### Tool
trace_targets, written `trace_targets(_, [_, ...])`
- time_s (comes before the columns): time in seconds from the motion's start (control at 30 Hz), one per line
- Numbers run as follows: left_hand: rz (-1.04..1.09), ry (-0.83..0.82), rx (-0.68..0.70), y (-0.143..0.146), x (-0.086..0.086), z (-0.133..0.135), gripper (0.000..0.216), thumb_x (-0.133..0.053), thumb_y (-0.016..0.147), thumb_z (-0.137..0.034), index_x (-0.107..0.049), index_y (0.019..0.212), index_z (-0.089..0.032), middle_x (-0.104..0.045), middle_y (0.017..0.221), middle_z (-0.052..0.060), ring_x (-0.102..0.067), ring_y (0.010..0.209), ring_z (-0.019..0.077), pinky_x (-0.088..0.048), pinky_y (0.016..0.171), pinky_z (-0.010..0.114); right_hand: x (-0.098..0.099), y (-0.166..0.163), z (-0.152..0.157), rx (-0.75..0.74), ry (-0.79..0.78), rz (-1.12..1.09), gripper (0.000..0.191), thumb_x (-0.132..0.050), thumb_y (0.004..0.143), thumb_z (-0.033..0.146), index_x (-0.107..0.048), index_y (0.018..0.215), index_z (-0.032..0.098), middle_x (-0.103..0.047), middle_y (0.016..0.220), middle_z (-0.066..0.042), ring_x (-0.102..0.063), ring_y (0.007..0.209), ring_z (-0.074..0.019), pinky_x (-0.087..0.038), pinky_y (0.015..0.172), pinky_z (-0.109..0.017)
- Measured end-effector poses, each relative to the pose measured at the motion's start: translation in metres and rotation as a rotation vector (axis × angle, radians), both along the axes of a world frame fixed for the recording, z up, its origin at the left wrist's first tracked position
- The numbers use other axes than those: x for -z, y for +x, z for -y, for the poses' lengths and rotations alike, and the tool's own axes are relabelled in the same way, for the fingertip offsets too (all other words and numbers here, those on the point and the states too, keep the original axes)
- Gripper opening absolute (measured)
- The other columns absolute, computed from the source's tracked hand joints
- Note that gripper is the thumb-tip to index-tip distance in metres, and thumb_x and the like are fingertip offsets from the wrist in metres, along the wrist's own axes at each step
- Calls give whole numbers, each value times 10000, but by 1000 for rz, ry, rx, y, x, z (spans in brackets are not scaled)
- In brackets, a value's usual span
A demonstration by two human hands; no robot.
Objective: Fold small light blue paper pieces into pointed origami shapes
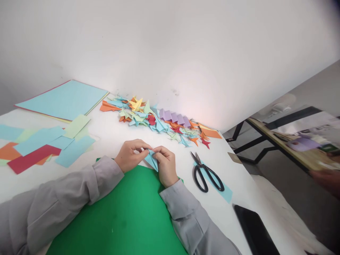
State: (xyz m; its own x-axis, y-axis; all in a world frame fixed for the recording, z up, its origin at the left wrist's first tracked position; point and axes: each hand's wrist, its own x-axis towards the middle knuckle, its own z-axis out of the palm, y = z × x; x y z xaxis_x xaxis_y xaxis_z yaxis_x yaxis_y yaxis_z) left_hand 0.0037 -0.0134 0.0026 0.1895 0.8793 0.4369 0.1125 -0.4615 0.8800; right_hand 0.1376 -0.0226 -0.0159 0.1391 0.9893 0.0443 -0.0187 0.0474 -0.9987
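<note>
A small folded piece of light blue paper (152,161) is pinched between both hands, just above the far edge of a green sheet (119,212). My left hand (133,154) grips its upper left part with thumb and fingertips. On the other side, my right hand (167,165) has its thumb and fingers closed on the paper's upper right. The lower tip of the paper points down between the hands; its upper edge is partly hidden by fingers. Beyond the hands lies a pile of folded paper pieces (160,124) in several colours.
Black-handled scissors (208,177) lie partly open on a blue paper strip (225,193) at right, near a black phone-like slab (255,230). Loose cut paper (75,150) and large coloured sheets (66,99) are at left. A wall (159,53) borders the white table (111,136).
</note>
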Motion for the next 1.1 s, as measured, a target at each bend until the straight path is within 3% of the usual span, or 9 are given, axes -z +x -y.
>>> trace_targets(0.73, [44, 206, 2, -2, 7, -2, 217, -511, 630, -38, -665, 736, -147, -656, 740, 61, -598, 689, 138, -485, 564, 235, -2, -1, 0, -4, -36, -66, 86, -504, 517, 140, -587, 511, 164, -410, 393, 73, -291, 416, -81, -208, 413, -218])
trace_targets(1.1, [45, 160, -32, -2, 4, -1, 165, -531, 687, -80, -676, 719, -152, -657, 703, 56, -593, 667, 133, -472, 590, 243, 0, -1, -1, -9, -35, -93, 73, -518, 519, 134, -586, 509, 159, -426, 392, 73, -298, 400, -73, -210, 399, -211])
